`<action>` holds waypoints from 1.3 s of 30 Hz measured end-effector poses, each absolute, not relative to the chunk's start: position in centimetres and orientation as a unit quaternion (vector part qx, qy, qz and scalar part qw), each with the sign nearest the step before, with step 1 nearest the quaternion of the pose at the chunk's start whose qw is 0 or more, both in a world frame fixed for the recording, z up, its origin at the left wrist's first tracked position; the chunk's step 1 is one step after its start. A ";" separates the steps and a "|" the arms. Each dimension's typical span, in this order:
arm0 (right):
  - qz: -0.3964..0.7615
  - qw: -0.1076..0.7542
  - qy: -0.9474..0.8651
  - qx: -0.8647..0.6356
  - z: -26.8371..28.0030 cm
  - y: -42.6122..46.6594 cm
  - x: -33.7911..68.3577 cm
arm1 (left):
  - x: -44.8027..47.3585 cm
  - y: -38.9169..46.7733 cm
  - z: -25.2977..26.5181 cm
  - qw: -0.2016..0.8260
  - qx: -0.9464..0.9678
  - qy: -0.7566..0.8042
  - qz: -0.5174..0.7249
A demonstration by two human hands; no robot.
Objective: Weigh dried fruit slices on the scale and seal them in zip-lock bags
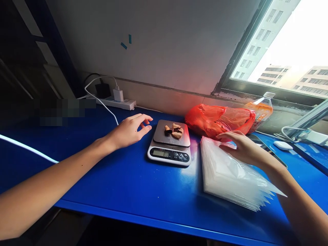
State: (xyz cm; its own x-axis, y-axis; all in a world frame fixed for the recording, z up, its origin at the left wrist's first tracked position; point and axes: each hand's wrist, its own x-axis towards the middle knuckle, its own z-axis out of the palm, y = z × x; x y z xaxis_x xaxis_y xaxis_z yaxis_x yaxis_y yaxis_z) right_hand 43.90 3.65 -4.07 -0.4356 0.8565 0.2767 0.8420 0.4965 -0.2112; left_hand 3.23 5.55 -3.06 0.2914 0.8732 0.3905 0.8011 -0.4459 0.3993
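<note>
A kitchen scale with a steel plate stands on the table, its display reading about 80. On its plate lie several brown and tan dried pieces, which look like dried mushroom or peel. Just left of the scale, my left hand hovers with bent fingers apart and nothing in them. My right hand reaches over the far edge of a stack of clear plastic bags, its fingers and thumb apart. One bag's corner sticks out to the right below the wrist. Whether the fingertips touch the bags is unclear.
Behind the bags sit a red plastic bag and an orange-labelled bottle. A power strip with a white charger and cable lies along the wall. At right are a white earbud-like case and a dark phone-like slab. The blue table's front edge runs below.
</note>
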 end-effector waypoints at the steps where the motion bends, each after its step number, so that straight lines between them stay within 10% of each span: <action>1: 0.023 0.170 -0.847 -0.503 -4.2 3.7 43.9 | 3.3 5.5 -3.0 0.064 0.801 0.523 0.284; 32: -0.117 0.286 -0.794 -0.524 -1.6 2.5 43.8 | 7.0 8.6 -1.1 0.154 0.793 0.498 0.314; 39: -0.139 0.310 -0.784 -0.519 -2.0 3.2 44.3 | 16.8 3.8 3.3 0.203 0.913 0.156 0.318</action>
